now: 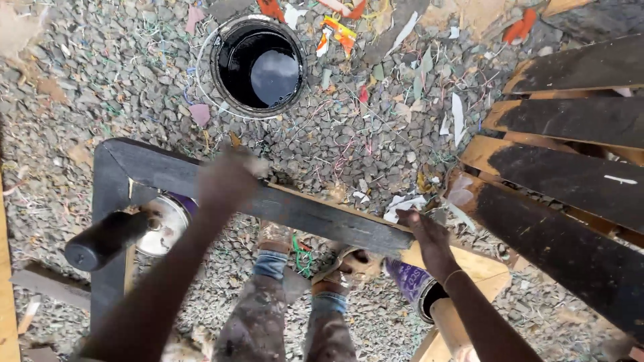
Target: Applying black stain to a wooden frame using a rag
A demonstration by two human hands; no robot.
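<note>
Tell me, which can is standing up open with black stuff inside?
The round open bucket of black liquid at the top, upright on the gravel. The silver-lidded can and purple can lie sideways.

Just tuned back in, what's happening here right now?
A person stands on gravel, looking down at a long wooden plank, mostly coated black. The left hand, blurred, is at the plank's painted stretch; whether it holds anything is unclear. The right hand grips the plank near where bare wood begins. The plank lies across a dark frame. An open bucket of black liquid sits on the ground ahead, and other black-coated planks are stacked at the right.
</note>
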